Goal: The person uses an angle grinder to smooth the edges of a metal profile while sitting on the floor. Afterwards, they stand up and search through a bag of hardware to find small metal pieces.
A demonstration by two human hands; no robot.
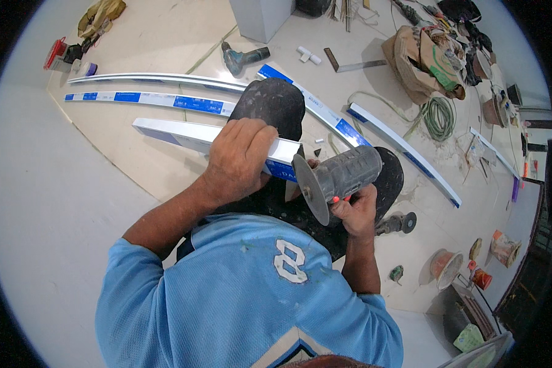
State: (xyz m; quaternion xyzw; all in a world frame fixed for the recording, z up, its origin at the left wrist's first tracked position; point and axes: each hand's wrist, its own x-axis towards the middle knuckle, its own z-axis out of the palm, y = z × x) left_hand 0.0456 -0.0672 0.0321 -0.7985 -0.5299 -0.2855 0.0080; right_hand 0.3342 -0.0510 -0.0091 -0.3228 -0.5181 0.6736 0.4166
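Note:
My left hand [239,156] is closed around a white profile strip [181,135] with blue film on its side, gripping it from above near its right end. The strip lies across my dark-trousered left knee [273,101]. In my right hand [359,214] is a dark grey angle grinder [349,175], held by its body from below between my knees. Its thin cutting disc [311,190] stands upright right beside the strip's cut end. Whether the disc touches the strip, or is spinning, I cannot tell. The grinder's body hides part of my right fingers.
More blue-and-white strips lie on the floor to the left [153,101] and right [405,150]. Ahead are a cordless drill [245,58], a metal square [349,65] and a pillar [257,21]. A coiled hose [440,119], a sack [408,67] and a bucket [446,268] stand to the right.

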